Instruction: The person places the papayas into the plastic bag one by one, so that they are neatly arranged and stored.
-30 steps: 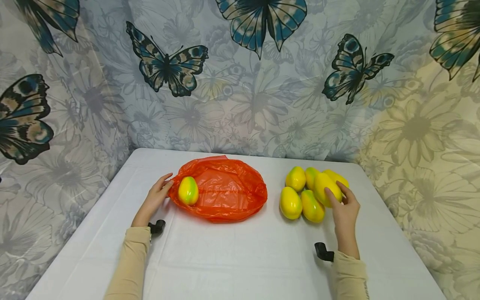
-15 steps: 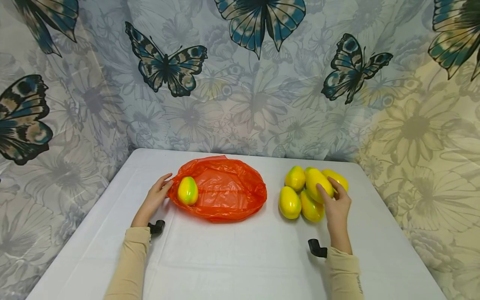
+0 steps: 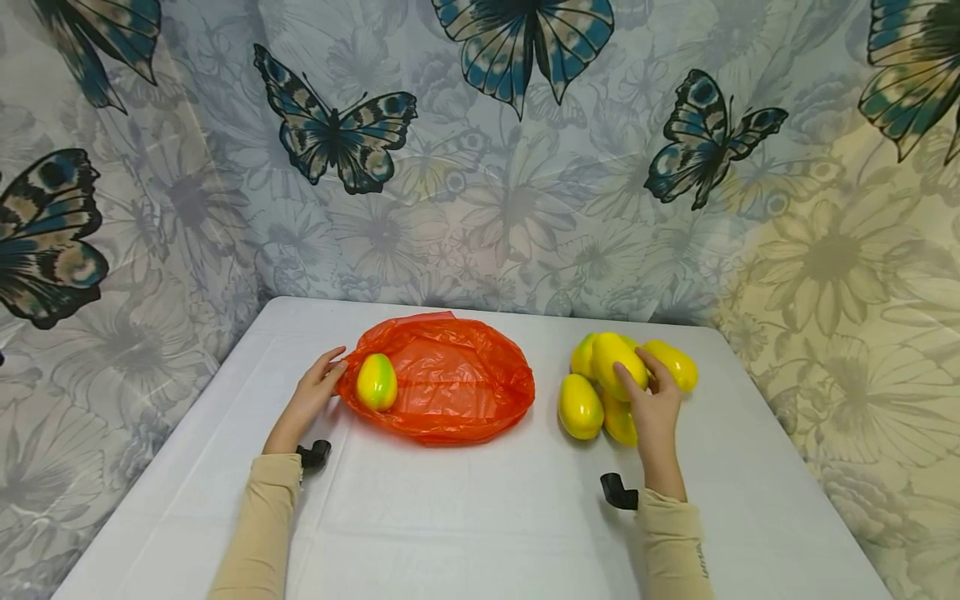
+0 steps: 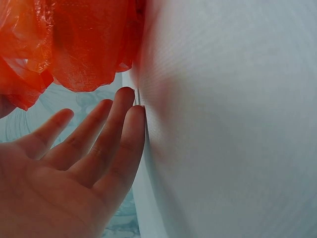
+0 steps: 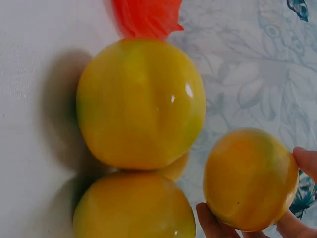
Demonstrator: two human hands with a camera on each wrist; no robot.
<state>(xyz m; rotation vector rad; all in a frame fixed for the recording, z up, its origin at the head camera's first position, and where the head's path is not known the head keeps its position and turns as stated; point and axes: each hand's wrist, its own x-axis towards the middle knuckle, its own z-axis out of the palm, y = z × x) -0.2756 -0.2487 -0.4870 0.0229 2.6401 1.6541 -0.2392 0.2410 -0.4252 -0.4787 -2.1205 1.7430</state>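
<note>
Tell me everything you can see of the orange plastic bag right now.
The orange plastic bag is thin, crinkled, glossy film, spread low and wide on the white table, left of the pile of yellow mangoes. One yellow-green mango sits at its left end. The left hand has its fingertips at the bag's left edge; in the left wrist view the fingers are straight, just below the film.

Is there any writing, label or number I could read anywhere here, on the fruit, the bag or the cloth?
No readable text anywhere.
Small dark marks on the beige right sleeve cuff: too small to read.
Yellow-green plastic mangoes, orange plastic bag, butterfly-print cloth backdrop: no lettering.
</note>
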